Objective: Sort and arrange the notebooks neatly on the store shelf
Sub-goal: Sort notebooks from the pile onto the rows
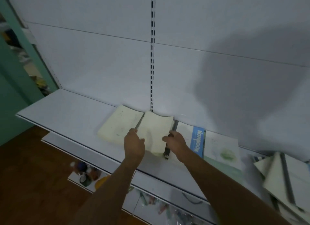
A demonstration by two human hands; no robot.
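Both forearms reach up from the bottom of my view toward the cream notebook point(155, 132), and I'll place everything from that book. It sits on the white shelf point(67, 110), its far edge up against the back panel just below the slotted upright point(152, 56), its long axis running from the shelf's front lip toward the panel. My left hand point(134, 144) holds its near left edge, thumb curled over the cover. My right hand point(176, 143) grips its near right edge with the fingers wrapped round, beside a dark spine strip point(167, 151). So the book lies dead ahead of both hands and between them, neither hand clearly nearer.

Touching its left side lies a second cream notebook point(119, 125), flat, with the same long axis and a grey spine point(140, 121) showing between the two. Just to the right is a notebook with a blue band point(197, 140), then a pale green one point(223, 151), and further right, well apart, a loose slanted heap point(281, 177).

My guess is that the held book is being squared against its left neighbour. What matters is keeping its left edge parallel to that grey spine as I press it down and back. The frame is blurred, so I cannot tell whether it already lies fully flat.
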